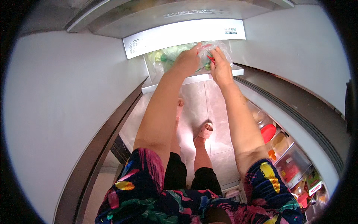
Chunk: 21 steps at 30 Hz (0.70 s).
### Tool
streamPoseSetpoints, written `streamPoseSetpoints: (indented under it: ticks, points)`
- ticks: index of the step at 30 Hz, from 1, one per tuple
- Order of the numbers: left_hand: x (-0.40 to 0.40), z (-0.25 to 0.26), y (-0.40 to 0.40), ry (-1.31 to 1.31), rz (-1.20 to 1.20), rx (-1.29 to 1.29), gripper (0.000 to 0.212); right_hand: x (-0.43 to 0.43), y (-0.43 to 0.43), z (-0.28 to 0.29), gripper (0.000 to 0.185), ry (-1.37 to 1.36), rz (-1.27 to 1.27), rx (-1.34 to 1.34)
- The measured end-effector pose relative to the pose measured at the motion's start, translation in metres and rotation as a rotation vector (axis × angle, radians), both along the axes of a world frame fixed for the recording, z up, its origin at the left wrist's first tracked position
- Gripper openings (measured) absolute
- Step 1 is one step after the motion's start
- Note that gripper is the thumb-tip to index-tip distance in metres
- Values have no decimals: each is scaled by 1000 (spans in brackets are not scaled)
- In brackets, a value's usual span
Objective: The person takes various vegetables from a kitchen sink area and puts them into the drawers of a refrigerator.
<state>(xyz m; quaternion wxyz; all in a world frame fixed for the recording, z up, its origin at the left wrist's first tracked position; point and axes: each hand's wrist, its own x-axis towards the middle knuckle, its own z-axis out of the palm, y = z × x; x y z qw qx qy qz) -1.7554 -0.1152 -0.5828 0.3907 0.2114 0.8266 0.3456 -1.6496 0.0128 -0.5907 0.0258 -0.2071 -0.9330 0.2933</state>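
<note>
In front of me is a pulled-out refrigerator drawer with bagged vegetables inside. My left hand reaches into it and grips a clear plastic bag near its upper edge; its fingertips are partly hidden. Something red shows through the film between my hands. Held by my right hand are a few red chili peppers with green stems, beside the bag. Left of my hands lies another thin bag with pale green vegetables in it. A small green vegetable sits below the chilies, close to the drawer's front.
A white shelf front bearing print overhangs the drawer. Refrigerator doors stand open on the left and right. The lower right door's shelves carry a red lid and several packages. My feet in pink sandals stand on the tiled floor.
</note>
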Motion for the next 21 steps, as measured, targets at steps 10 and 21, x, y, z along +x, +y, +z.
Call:
streamPoseSetpoints:
  ticks: [10,21]
  points:
    - [134,46,-89,237,248,109,30,-84,27,-20,35,-895,160,225]
    - [129,-8,-79,-397,401,264,14,-25,29,22,37,-167,-175,-190]
